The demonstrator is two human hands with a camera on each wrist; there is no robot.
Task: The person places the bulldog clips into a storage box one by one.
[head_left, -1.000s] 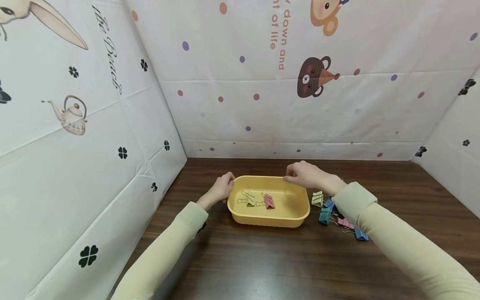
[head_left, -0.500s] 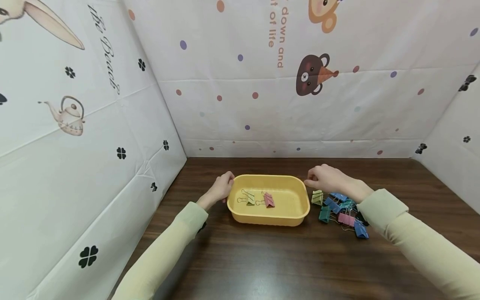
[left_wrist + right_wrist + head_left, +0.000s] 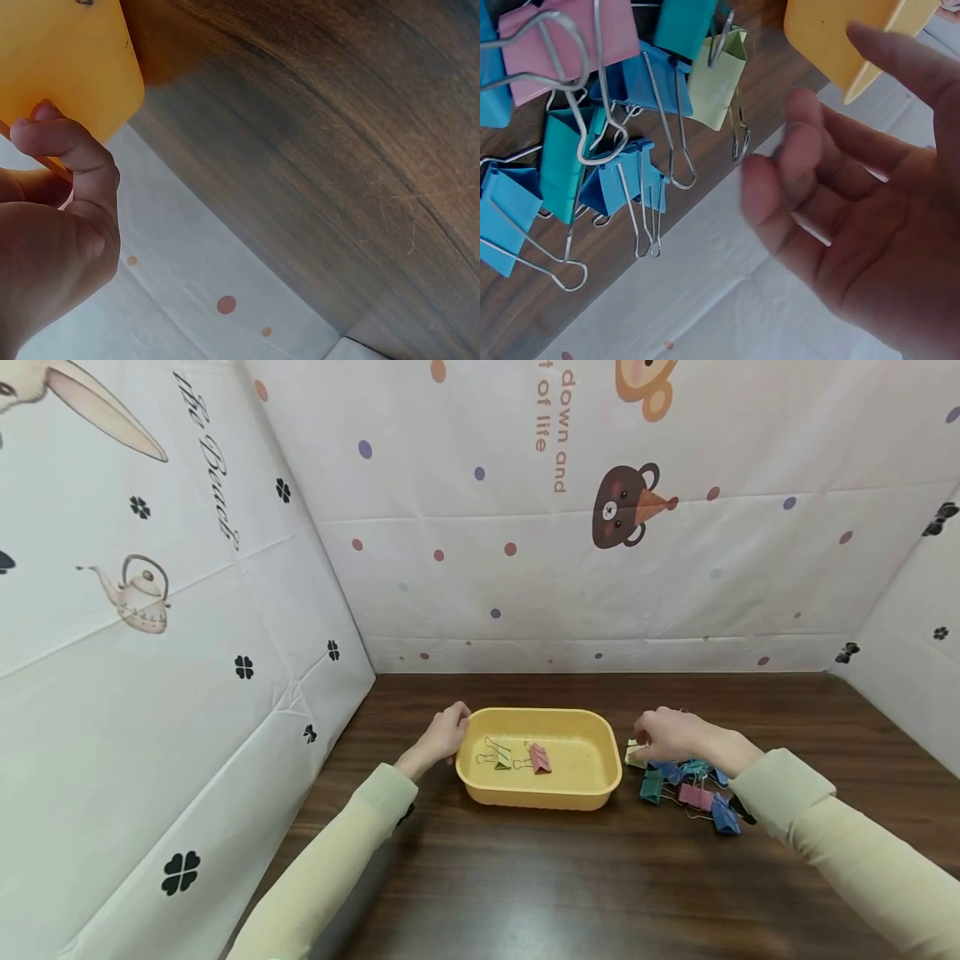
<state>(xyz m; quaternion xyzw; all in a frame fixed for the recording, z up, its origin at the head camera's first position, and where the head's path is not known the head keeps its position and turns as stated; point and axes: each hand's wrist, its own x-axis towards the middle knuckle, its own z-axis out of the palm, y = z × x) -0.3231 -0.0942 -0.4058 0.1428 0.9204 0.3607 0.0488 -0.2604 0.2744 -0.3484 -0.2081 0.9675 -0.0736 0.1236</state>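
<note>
My left hand (image 3: 441, 737) grips the left end of a yellow plastic basin (image 3: 536, 797), fingers curled over its rim in the left wrist view. Inside the basin lie a light green binder clip (image 3: 502, 757) and a pink binder clip (image 3: 539, 759). Just right of the basin, my right hand (image 3: 672, 734) hovers over a second light green binder clip (image 3: 714, 84). In the right wrist view its thumb stands apart from the loosely bent fingers, with nothing between them. The clip is partly hidden by the hand in the head view.
Beside that clip is a heap of binder clips: a pink one (image 3: 696, 797), a dark teal one (image 3: 651, 786), a blue one (image 3: 725, 815) and several more. They rest on a dark wooden table (image 3: 517, 885). Patterned white sheets (image 3: 420, 593) stand behind and at both sides.
My right hand has moved right from above the basin's far rim, then down to the light green clip by the heap. The left hand keeps its grip on the basin.
</note>
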